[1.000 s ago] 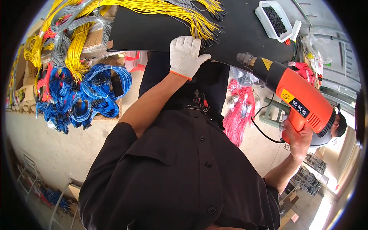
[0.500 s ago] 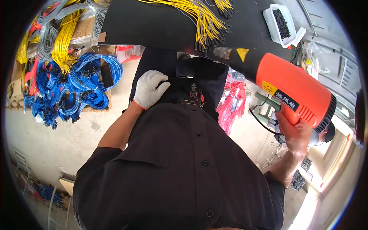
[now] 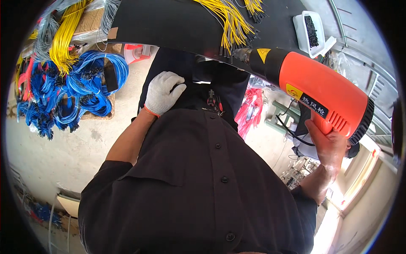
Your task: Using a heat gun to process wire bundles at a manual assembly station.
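The fingers of the right hand (image 3: pixel 329 142) are wrapped around the handle of an orange and black heat gun (image 3: pixel 323 86), in the right half of the frame. The grip is low and to the side, likely so that the long body can lie level with the tip pointing left, away from the person. The heat gun's tip reaches the near edge of the black surface (image 3: pixel 165 25), just beside the ends of some yellow and grey wires (image 3: pixel 230 27); whether it touches anything there, I cannot tell.

The left hand (image 3: pixel 163 93), in a white glove, lies over the lap left of centre. Its fingers are loosely bent, the thumb a little apart, with nothing visible between them. The glove presumably guards against heat, which would explain why only this hand wears one.

The yellow and grey wires lie at the top of the frame, their black ends fanned toward the near edge, probably so each end can be reached. A white tub (image 3: pixel 301 38) of small black pieces (image 3: pixel 312 31) stands at upper right, seemingly within reach of the right hand.

Farther out, a black cord (image 3: pixel 302 142) hangs in a curve below the heat gun. Blue coils of wire (image 3: pixel 95 101) are heaped at left below a hanging yellow bundle (image 3: pixel 67 46), perhaps looped to prevent tangles. Pink strands (image 3: pixel 252 110) hang right of the lap, and another person in a dark cap (image 3: pixel 353 150) is partly hidden at lower right.
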`<act>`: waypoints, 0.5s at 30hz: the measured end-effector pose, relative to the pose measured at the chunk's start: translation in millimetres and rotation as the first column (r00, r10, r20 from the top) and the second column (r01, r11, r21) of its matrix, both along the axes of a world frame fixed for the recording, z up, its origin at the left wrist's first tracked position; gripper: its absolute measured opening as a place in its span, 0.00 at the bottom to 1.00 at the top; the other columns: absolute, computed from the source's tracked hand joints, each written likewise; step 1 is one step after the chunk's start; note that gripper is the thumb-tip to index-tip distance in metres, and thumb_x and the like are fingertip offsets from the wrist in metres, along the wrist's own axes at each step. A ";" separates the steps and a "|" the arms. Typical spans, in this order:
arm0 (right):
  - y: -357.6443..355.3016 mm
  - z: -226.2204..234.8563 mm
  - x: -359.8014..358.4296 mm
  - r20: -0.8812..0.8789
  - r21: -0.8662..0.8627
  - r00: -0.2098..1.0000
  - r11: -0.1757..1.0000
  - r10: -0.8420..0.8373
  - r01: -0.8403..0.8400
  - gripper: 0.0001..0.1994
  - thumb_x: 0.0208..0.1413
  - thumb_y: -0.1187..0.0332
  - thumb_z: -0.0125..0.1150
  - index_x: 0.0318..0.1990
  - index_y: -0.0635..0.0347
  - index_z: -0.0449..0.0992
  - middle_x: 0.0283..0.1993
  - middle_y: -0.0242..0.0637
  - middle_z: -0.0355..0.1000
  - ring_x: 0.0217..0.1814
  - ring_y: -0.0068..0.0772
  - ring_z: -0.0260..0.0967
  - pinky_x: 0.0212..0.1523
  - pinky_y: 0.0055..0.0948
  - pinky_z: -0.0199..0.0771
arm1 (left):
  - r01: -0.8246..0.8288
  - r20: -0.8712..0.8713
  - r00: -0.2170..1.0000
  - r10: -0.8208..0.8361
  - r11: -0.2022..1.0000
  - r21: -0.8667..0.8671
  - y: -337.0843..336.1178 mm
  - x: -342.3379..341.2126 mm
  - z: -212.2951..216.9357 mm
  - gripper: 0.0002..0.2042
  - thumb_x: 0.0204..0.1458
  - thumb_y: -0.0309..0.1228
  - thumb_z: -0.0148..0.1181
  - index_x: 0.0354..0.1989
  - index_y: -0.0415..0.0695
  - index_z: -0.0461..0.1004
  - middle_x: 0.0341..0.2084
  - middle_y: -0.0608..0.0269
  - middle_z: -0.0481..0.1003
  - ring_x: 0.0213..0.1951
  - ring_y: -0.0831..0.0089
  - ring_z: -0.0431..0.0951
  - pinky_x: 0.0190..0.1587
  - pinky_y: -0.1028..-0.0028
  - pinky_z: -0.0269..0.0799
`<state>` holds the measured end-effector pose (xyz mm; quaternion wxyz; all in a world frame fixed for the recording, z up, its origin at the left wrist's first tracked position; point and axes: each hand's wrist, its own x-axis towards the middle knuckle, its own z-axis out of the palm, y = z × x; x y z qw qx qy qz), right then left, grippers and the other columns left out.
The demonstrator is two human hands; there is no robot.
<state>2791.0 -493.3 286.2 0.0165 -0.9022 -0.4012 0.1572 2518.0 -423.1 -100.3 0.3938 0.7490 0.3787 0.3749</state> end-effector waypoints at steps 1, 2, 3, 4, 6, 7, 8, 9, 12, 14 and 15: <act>1.1 -0.3 -1.0 0.007 0.019 0.999 0.999 0.036 -0.036 0.19 0.56 0.72 0.79 0.55 0.60 0.84 0.42 0.26 0.82 0.39 0.14 0.74 0.43 0.18 0.74 | -0.002 0.001 1.000 0.002 1.000 -0.001 0.0 0.0 0.0 0.06 0.52 0.28 0.69 0.35 0.41 0.81 0.36 0.56 0.82 0.41 0.53 0.82 0.45 0.57 0.78; 2.0 -0.2 -1.7 0.014 0.039 0.997 0.997 0.072 -0.072 0.19 0.56 0.72 0.79 0.55 0.61 0.84 0.45 0.27 0.83 0.42 0.15 0.76 0.47 0.19 0.75 | -0.006 0.003 1.000 0.006 1.000 -0.001 0.1 0.1 0.0 0.06 0.52 0.28 0.69 0.35 0.41 0.81 0.36 0.56 0.82 0.41 0.53 0.82 0.45 0.58 0.78; 2.1 0.8 -1.5 0.015 0.039 0.997 0.996 0.074 -0.074 0.19 0.56 0.72 0.79 0.55 0.61 0.84 0.45 0.27 0.83 0.42 0.15 0.76 0.47 0.19 0.75 | -0.009 0.005 1.000 0.009 1.000 -0.002 0.0 0.1 0.0 0.06 0.52 0.27 0.69 0.35 0.41 0.81 0.36 0.56 0.82 0.41 0.53 0.82 0.45 0.58 0.78; 1.8 1.9 -1.2 0.023 0.017 0.997 0.997 0.075 -0.076 0.19 0.56 0.71 0.79 0.55 0.61 0.85 0.46 0.27 0.83 0.45 0.16 0.76 0.50 0.19 0.75 | -0.011 0.006 1.000 0.011 1.000 -0.002 -0.2 0.0 -0.3 0.06 0.52 0.27 0.69 0.35 0.41 0.81 0.36 0.56 0.82 0.41 0.53 0.82 0.45 0.58 0.78; 4.3 2.6 -4.0 0.032 -0.004 0.996 0.997 0.078 -0.078 0.19 0.56 0.71 0.79 0.55 0.62 0.85 0.48 0.28 0.83 0.48 0.16 0.76 0.53 0.20 0.75 | -0.020 0.010 1.000 0.020 1.000 -0.014 -0.7 0.0 -0.9 0.05 0.52 0.27 0.69 0.35 0.41 0.81 0.36 0.56 0.82 0.42 0.53 0.82 0.45 0.58 0.78; 7.1 3.0 -8.3 0.045 -0.020 0.999 1.000 0.017 -0.016 0.19 0.56 0.70 0.79 0.55 0.61 0.86 0.47 0.28 0.84 0.47 0.15 0.76 0.52 0.20 0.75 | -0.021 0.010 1.000 0.022 1.000 -0.014 -1.0 -0.3 -0.8 0.05 0.52 0.27 0.69 0.35 0.41 0.81 0.36 0.56 0.82 0.42 0.53 0.82 0.45 0.58 0.78; 8.4 3.1 -10.6 0.059 -0.035 0.997 0.998 -0.045 0.047 0.18 0.56 0.70 0.79 0.54 0.60 0.86 0.46 0.27 0.84 0.46 0.15 0.76 0.51 0.20 0.75 | -0.022 0.010 1.000 0.022 1.000 -0.023 -0.9 -0.8 -0.7 0.05 0.52 0.27 0.69 0.36 0.41 0.81 0.37 0.56 0.82 0.42 0.53 0.82 0.45 0.58 0.78; 4.9 3.5 -5.6 0.058 -0.035 0.997 0.998 -0.043 0.045 0.18 0.56 0.70 0.79 0.54 0.60 0.86 0.46 0.27 0.84 0.46 0.15 0.76 0.51 0.20 0.75 | -0.022 0.009 1.000 0.022 0.999 -0.032 -1.1 -1.2 -0.8 0.05 0.52 0.27 0.69 0.36 0.41 0.81 0.37 0.55 0.82 0.42 0.53 0.83 0.46 0.58 0.78; 0.1 5.6 3.3 0.013 -0.005 0.985 0.985 0.175 -0.175 0.17 0.56 0.69 0.79 0.53 0.58 0.87 0.43 0.26 0.84 0.43 0.14 0.76 0.50 0.20 0.75 | -0.027 0.007 1.000 0.027 0.999 -0.030 -2.1 -2.7 -2.3 0.05 0.53 0.27 0.69 0.36 0.41 0.81 0.37 0.56 0.82 0.43 0.54 0.83 0.46 0.59 0.78; 6.9 11.7 -12.3 0.140 -0.123 0.989 0.990 -0.049 0.067 0.17 0.56 0.66 0.79 0.52 0.57 0.88 0.40 0.25 0.84 0.41 0.13 0.75 0.47 0.20 0.75 | -0.018 0.012 1.000 0.018 0.999 -0.035 -1.0 -1.6 -1.6 0.05 0.53 0.26 0.69 0.36 0.41 0.81 0.37 0.56 0.82 0.42 0.54 0.82 0.46 0.59 0.78; 5.9 11.9 -10.5 0.141 -0.122 0.989 0.990 -0.054 0.072 0.17 0.56 0.66 0.79 0.52 0.57 0.88 0.40 0.25 0.84 0.41 0.13 0.75 0.47 0.20 0.75 | -0.012 0.016 1.000 0.013 0.999 -0.042 -0.4 -1.0 -1.3 0.05 0.53 0.26 0.69 0.36 0.41 0.81 0.37 0.56 0.82 0.42 0.54 0.82 0.46 0.59 0.78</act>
